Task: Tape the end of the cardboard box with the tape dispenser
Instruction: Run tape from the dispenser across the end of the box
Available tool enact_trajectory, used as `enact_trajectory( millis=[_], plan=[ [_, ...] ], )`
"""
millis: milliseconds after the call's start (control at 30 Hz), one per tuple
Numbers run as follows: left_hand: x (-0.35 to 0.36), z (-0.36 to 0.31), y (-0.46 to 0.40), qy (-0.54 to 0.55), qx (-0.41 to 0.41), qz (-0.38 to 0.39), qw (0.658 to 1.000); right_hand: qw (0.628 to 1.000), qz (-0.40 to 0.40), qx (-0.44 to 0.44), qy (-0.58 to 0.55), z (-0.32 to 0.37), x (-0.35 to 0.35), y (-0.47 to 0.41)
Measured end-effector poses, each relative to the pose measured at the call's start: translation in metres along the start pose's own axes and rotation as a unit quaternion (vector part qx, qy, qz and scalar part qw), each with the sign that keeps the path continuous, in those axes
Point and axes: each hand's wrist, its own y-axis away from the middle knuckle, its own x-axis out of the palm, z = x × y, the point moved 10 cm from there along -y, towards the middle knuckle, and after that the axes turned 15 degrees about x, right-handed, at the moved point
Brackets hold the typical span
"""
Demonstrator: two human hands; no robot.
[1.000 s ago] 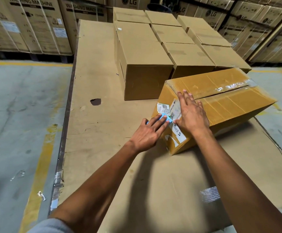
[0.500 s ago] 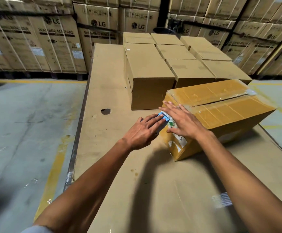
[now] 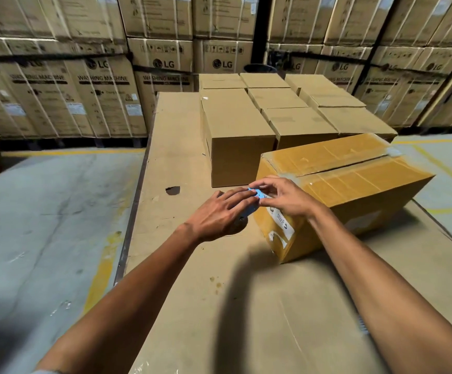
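Head view: my left hand [image 3: 221, 213] is wrapped over the blue tape dispenser [image 3: 254, 197], gripping it at the near end of the cardboard box [image 3: 354, 184]. My right hand [image 3: 287, 197] pinches the dispenser's front with bent fingertips. The box lies on a cardboard-covered table [image 3: 181, 279], plain boxes [image 3: 238, 136] behind.

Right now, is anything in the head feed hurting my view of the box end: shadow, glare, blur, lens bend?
Head view: wide-angle bend curves the stacked cartons at the edges; the left hand is slightly motion-blurred; arm shadows fall on the table; the taped box top shows mild sheen; the tape dispenser is mostly hidden by both hands.
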Motion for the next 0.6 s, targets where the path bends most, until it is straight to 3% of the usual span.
enact_trajectory(
  millis=[200, 600],
  plan=[
    [-0.005, 0.005, 0.003, 0.001, -0.022, 0.007, 1.000, 0.995, -0.010, 0.014, -0.103, -0.007, 0.000, -0.004],
    [0.021, -0.008, 0.018, -0.097, -0.072, 0.011, 0.993, 0.995, -0.042, 0.083, -0.044, -0.006, -0.005, -0.037]
  ],
)
